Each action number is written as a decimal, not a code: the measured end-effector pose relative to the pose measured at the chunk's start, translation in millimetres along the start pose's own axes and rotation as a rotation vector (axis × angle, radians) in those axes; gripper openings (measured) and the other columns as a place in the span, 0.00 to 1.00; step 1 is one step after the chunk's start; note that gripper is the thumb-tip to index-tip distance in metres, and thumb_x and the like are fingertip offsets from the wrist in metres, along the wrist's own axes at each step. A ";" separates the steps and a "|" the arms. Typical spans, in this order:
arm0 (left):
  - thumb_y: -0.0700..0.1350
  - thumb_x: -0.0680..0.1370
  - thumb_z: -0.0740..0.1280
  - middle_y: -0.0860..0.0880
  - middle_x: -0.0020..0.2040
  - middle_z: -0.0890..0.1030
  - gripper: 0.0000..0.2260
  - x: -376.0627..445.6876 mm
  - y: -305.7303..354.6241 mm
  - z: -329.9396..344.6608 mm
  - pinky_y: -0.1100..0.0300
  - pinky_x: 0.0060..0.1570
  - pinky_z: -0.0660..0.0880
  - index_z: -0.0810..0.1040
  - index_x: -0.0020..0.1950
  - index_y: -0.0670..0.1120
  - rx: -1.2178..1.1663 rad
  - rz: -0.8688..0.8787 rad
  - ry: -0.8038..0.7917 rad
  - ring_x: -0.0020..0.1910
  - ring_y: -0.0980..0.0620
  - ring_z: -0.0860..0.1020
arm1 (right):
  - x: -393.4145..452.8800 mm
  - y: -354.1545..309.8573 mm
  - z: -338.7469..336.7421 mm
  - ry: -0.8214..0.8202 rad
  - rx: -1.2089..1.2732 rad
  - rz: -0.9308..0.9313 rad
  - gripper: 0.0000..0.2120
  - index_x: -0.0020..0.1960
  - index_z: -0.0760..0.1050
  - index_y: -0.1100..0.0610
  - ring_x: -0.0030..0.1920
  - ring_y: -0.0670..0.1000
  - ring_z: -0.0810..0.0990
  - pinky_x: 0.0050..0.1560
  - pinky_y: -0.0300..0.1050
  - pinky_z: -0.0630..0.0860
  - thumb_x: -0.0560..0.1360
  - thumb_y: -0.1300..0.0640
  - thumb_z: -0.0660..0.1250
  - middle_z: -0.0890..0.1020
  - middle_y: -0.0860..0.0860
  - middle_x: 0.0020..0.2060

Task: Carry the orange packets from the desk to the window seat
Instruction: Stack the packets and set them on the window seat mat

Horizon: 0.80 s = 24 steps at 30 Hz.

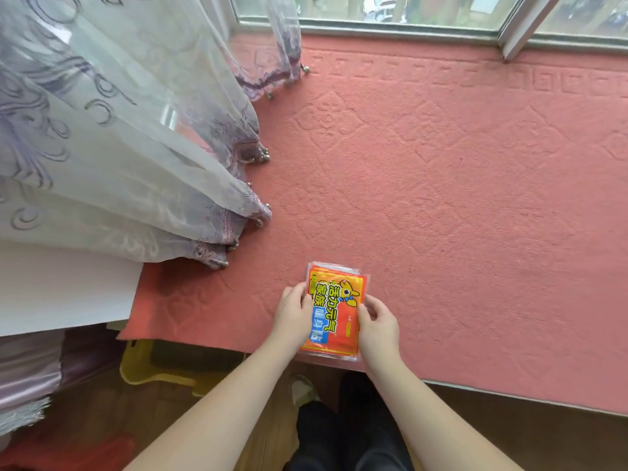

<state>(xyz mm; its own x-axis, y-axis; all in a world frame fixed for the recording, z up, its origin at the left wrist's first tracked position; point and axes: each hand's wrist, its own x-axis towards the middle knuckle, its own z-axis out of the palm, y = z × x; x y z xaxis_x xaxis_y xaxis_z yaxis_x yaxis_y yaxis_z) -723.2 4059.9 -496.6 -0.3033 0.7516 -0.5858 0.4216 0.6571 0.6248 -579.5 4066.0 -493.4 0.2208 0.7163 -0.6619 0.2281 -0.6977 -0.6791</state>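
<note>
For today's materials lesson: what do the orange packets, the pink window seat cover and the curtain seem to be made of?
Orange packets: probably glossy plastic film; clear sealed edges catch the light.
Pink window seat cover: looks like matte plush textile, with embossed patterns pressed into its nap.
Curtain: sheer fabric, likely synthetic voile; light shows through, with purple embroidery and beaded hem.

A stack of orange packets (334, 311) with yellow lettering lies flat near the pink window seat's (458, 198) front edge.
</note>
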 end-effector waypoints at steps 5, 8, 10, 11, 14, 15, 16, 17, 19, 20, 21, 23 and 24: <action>0.41 0.78 0.64 0.47 0.52 0.80 0.10 19.8 -5.0 4.7 0.59 0.46 0.70 0.78 0.59 0.45 0.090 0.022 0.173 0.49 0.49 0.78 | 16.7 4.8 8.9 0.089 -0.003 0.024 0.09 0.56 0.80 0.58 0.47 0.50 0.83 0.54 0.52 0.80 0.77 0.59 0.67 0.86 0.54 0.49; 0.41 0.78 0.64 0.47 0.49 0.81 0.09 21.3 -10.0 7.2 0.59 0.45 0.70 0.79 0.57 0.44 0.127 0.041 0.212 0.47 0.48 0.78 | 19.4 7.8 12.1 0.110 -0.018 0.042 0.07 0.53 0.80 0.55 0.47 0.51 0.84 0.54 0.55 0.80 0.76 0.57 0.68 0.86 0.52 0.45; 0.41 0.78 0.65 0.46 0.49 0.81 0.08 21.0 -10.8 7.6 0.58 0.45 0.70 0.79 0.56 0.44 0.144 0.049 0.216 0.48 0.48 0.78 | 20.1 8.6 13.0 0.120 -0.041 0.043 0.07 0.53 0.81 0.54 0.47 0.51 0.84 0.54 0.55 0.80 0.76 0.56 0.69 0.86 0.51 0.45; 0.41 0.78 0.65 0.46 0.49 0.80 0.08 20.5 -10.1 7.7 0.58 0.45 0.70 0.79 0.56 0.44 0.151 0.053 0.218 0.48 0.48 0.78 | 20.4 8.4 13.1 0.126 -0.052 0.038 0.07 0.53 0.81 0.55 0.47 0.51 0.84 0.54 0.55 0.80 0.76 0.56 0.69 0.86 0.51 0.45; 0.41 0.78 0.65 0.46 0.48 0.78 0.07 19.1 -9.1 8.2 0.58 0.44 0.70 0.80 0.54 0.43 0.154 0.066 0.230 0.46 0.48 0.78 | 19.6 8.7 12.0 0.147 -0.082 0.015 0.07 0.52 0.81 0.55 0.46 0.49 0.83 0.54 0.52 0.80 0.76 0.56 0.68 0.85 0.48 0.42; 0.41 0.78 0.65 0.46 0.47 0.78 0.06 19.3 -8.9 8.4 0.58 0.44 0.71 0.80 0.53 0.43 0.153 0.072 0.234 0.46 0.48 0.78 | 20.0 9.1 11.7 0.155 -0.088 0.005 0.06 0.52 0.81 0.54 0.45 0.48 0.83 0.54 0.50 0.79 0.76 0.56 0.68 0.84 0.48 0.41; 0.42 0.78 0.65 0.46 0.47 0.78 0.06 19.6 -8.3 8.4 0.57 0.44 0.72 0.80 0.53 0.43 0.154 0.074 0.236 0.46 0.48 0.77 | 20.1 8.2 11.5 0.160 -0.090 0.002 0.06 0.51 0.82 0.54 0.44 0.48 0.83 0.54 0.50 0.79 0.76 0.56 0.68 0.84 0.47 0.41; 0.42 0.78 0.66 0.46 0.47 0.78 0.06 20.7 -9.1 8.7 0.57 0.45 0.72 0.80 0.53 0.43 0.153 0.077 0.239 0.46 0.48 0.77 | 20.5 8.0 11.6 0.163 -0.089 -0.002 0.06 0.51 0.82 0.54 0.44 0.48 0.82 0.54 0.49 0.79 0.76 0.56 0.68 0.84 0.47 0.41; 0.42 0.78 0.66 0.46 0.47 0.79 0.06 21.9 -9.5 8.7 0.58 0.44 0.71 0.80 0.52 0.43 0.154 0.076 0.245 0.45 0.48 0.77 | 22.5 8.2 12.2 0.162 -0.110 -0.011 0.06 0.52 0.82 0.54 0.46 0.49 0.82 0.54 0.49 0.78 0.76 0.55 0.69 0.85 0.49 0.43; 0.42 0.78 0.66 0.46 0.46 0.79 0.06 22.4 -9.4 8.4 0.58 0.44 0.71 0.81 0.52 0.43 0.155 0.077 0.249 0.45 0.48 0.77 | 22.9 7.6 12.2 0.160 -0.129 -0.011 0.07 0.52 0.82 0.54 0.47 0.50 0.82 0.55 0.49 0.78 0.76 0.55 0.69 0.85 0.50 0.45; 0.42 0.78 0.67 0.46 0.45 0.79 0.06 23.4 -10.3 8.3 0.58 0.44 0.71 0.81 0.52 0.43 0.151 0.081 0.255 0.45 0.47 0.78 | 24.4 8.1 12.8 0.160 -0.136 -0.016 0.07 0.53 0.82 0.54 0.48 0.50 0.82 0.54 0.48 0.77 0.76 0.55 0.69 0.85 0.50 0.46; 0.42 0.77 0.68 0.47 0.44 0.79 0.06 23.2 -11.2 7.3 0.55 0.45 0.74 0.80 0.52 0.43 0.140 0.083 0.264 0.44 0.46 0.78 | 25.0 8.3 13.0 0.162 -0.141 -0.016 0.07 0.52 0.82 0.53 0.48 0.50 0.82 0.50 0.44 0.75 0.76 0.54 0.69 0.85 0.49 0.44; 0.42 0.76 0.68 0.47 0.43 0.79 0.07 23.5 -10.9 5.9 0.52 0.46 0.75 0.80 0.53 0.43 0.132 0.080 0.269 0.43 0.46 0.78 | 25.2 6.4 13.1 0.164 -0.144 -0.015 0.06 0.52 0.82 0.53 0.47 0.50 0.83 0.47 0.42 0.73 0.76 0.55 0.69 0.84 0.48 0.43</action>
<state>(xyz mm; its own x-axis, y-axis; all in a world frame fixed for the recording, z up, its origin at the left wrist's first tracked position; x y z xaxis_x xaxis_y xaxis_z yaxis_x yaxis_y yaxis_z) -729.9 4070.1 -520.2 -0.4721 0.8006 -0.3689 0.5552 0.5951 0.5810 -584.9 4079.5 -518.6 0.3648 0.7255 -0.5836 0.3630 -0.6880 -0.6284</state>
